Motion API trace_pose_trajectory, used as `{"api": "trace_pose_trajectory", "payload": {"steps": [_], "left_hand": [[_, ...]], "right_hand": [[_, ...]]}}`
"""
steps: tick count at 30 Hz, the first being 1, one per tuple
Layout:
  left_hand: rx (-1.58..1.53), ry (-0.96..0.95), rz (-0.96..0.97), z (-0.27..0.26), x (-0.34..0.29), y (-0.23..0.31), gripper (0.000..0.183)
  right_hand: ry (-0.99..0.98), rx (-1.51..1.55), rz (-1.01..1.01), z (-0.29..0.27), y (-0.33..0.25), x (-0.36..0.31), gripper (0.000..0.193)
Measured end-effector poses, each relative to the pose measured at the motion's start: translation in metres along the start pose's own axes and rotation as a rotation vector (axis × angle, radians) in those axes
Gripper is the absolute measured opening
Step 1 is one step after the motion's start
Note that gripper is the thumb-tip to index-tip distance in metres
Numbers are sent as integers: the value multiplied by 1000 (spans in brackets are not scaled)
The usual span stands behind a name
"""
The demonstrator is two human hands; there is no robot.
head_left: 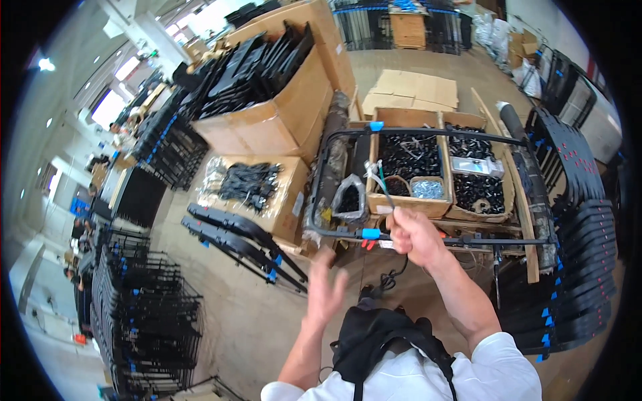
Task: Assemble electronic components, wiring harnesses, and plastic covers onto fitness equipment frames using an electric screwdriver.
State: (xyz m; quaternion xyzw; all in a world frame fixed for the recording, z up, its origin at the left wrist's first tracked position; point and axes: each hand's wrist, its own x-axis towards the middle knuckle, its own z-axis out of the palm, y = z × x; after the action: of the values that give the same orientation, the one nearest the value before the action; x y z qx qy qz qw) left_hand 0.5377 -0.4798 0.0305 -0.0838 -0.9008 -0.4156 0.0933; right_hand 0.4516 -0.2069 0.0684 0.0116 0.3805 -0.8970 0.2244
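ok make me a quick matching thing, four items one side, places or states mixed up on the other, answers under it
1. right hand
2. left hand
3. silvery parts
4. flat black panels

A. piled in the large cardboard box
B. open, blurred, nothing seen in it
C. in a brown bin with small black parts
D. closed around a slim rod

Pairs: 1-D, 2-B, 3-C, 4-A

Low carton (284, 226), left of centre: small pale label (297, 204) on its side, print too small to read.
Tall carton (326, 30), top of the frame: small white label (339, 48) on its side, likewise illegible.
Words, numbers and signs: none readable anywhere in the frame.
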Motion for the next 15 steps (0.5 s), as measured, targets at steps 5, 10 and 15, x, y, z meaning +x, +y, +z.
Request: {"api": "trace_pose_trajectory", "payload": {"steps": [5, 10, 15], "left_hand": [[121, 218, 182, -51, 70, 45, 59], [-876, -209, -467, -26, 56, 27, 44], [-1248, -103, -570, 10, 33, 10, 40]], "right_hand": [[-227, -157, 160, 22, 31, -38, 40], [-291, -461, 167, 18, 41, -47, 43], [-341, -872, 151, -9, 57, -47, 41]]}}
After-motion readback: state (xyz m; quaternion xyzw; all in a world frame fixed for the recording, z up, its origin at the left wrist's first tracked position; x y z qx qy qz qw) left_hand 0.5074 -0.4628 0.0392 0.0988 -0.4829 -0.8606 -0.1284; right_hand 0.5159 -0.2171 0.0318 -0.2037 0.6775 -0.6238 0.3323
